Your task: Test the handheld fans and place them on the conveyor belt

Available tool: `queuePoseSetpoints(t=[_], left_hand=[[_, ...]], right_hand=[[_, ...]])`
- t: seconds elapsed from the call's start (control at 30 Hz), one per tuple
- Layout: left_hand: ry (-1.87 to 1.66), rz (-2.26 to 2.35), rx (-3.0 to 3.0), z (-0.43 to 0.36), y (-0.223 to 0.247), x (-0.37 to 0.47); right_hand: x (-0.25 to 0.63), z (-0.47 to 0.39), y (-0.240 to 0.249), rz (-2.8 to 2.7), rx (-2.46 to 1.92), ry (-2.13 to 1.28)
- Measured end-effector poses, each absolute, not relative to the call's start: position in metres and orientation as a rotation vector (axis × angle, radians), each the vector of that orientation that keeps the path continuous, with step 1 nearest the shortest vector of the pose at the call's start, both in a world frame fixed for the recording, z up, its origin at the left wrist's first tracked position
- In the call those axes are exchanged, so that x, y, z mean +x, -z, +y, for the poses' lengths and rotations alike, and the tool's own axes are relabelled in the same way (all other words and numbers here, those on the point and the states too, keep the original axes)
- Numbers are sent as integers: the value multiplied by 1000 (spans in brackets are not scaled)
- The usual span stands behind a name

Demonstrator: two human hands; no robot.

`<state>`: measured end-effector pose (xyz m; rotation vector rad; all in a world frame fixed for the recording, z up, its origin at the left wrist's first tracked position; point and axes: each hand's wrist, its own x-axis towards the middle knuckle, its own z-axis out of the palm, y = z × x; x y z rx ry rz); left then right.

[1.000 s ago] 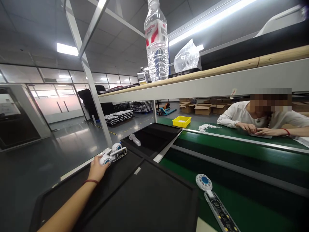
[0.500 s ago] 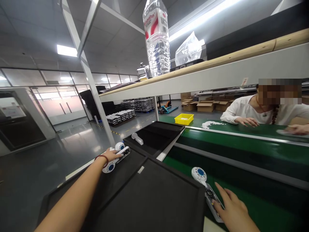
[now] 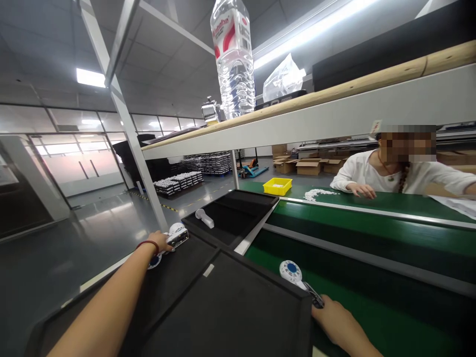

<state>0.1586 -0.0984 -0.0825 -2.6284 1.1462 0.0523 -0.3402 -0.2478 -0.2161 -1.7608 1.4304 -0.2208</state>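
Left hand (image 3: 160, 241) clamped the handheld fans (image 3: 174, 237) on the black tray (image 3: 223, 317); right hand (image 3: 334, 322) gripped another fan's (image 3: 292, 271) handle; lifting level looked wisest.

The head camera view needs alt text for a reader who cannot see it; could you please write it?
The left hand rests on white handheld fan parts on a black foam tray, while the right hand grips the handle of a white fan with a blue hub on the green conveyor belt. Across it, a co-worker in white works.
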Motion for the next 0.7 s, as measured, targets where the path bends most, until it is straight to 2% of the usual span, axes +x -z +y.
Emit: queuePoseSetpoints(t=[0.17,0.3,0.43,0.53,0.57,0.6,0.63,0.67,0.7], left_hand=[[19,1151,-2750,-87,84,153],[296,1234,-2878,-86,74,111],[504,1861,-2776,-102,67,3],[288,2393,-2666,-108,66,-109],[-222,2637,-2769,-108,66,-145],[-979,2681,-2815,-106,66,-178],[-1806,2486,-2673,-105,66,-207],[-2446,2217,-2444,-103,67,-231],[-2860,1959,-2225,-101,68,-249]], right_hand=[[-343,-250,209,1407,-1699,203],[-360,-233,192,1435,-1430,411],[-382,-198,165,1346,-1263,793],[-387,-161,153,1185,-1220,1009],[-386,-148,151,1137,-1204,1072],[-385,-136,151,1105,-1192,1149],[-384,-125,151,1083,-1211,1228],[-384,-117,152,1048,-1298,1302],[-387,-112,153,1006,-1424,1348]])
